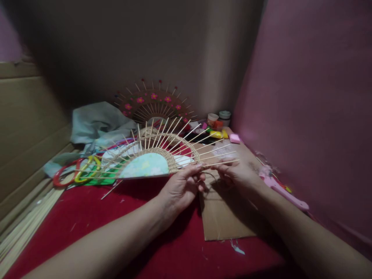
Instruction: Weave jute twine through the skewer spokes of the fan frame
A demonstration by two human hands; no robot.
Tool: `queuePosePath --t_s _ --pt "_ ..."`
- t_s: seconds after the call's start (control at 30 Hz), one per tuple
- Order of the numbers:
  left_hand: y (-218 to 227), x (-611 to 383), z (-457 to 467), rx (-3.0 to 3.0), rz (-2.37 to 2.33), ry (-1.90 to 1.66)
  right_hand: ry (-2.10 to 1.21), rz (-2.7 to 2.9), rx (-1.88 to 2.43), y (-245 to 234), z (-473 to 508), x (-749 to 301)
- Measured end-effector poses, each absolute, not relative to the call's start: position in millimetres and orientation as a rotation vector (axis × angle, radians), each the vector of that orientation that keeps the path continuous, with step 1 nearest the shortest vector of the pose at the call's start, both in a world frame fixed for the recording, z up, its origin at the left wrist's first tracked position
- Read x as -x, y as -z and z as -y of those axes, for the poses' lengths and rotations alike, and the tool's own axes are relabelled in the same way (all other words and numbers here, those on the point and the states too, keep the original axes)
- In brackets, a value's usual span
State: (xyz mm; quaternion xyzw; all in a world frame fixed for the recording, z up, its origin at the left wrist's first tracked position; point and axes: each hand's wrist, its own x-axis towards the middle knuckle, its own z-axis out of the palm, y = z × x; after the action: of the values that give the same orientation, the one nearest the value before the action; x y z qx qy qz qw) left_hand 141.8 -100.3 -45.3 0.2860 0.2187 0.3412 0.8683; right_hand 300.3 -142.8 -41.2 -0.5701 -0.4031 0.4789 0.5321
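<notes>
A half-round woven fan (145, 164) of thin sticks and twisted cord is held up in front of me. Its flat centre is pale blue-green with yellow patches, and bare stick ends spread out past a woven outer band. My left hand (186, 184) is closed on the fan's lower right corner, thumb on top. My right hand (235, 174) pinches near the lowest right stick, just right of the left hand. A loose strand of cord (213, 178) curves down between the two hands. What exactly the right fingertips hold is hard to make out.
A finished-looking fan with pink flowers (154, 97) leans at the back wall. Scissors with red and yellow handles (87, 170) lie left. Cardboard (221, 221) lies on the red cloth (101, 232). A pink glue gun (283, 190) rests right, small jars (223, 116) behind.
</notes>
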Motion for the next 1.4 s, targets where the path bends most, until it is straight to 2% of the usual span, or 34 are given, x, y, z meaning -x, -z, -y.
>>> queuePosePath --t_s 0.2,0.5,0.67,1.0,1.27,1.33,1.4 --pt "39 -140 106 -0.601 -0.464 -0.668 -1.076 0.821 1.293 39 148 -307" --pt "47 -141 107 -0.606 -0.453 -0.724 -1.502 0.650 1.084 41 150 -319" --pt "50 -143 108 -0.570 -0.500 -0.732 -1.548 0.594 1.127 40 151 -326" --pt "50 -145 109 -0.550 -0.545 -0.769 -0.980 0.867 1.535 27 159 -327" --pt "57 -143 107 -0.577 -0.527 -0.745 -0.213 1.151 1.558 21 162 -323" --pt "58 -143 107 -0.582 -0.526 -0.746 -0.197 1.164 1.518 22 160 -323" --pt "58 -143 108 -0.580 -0.521 -0.752 -0.376 1.113 1.550 23 158 -327"
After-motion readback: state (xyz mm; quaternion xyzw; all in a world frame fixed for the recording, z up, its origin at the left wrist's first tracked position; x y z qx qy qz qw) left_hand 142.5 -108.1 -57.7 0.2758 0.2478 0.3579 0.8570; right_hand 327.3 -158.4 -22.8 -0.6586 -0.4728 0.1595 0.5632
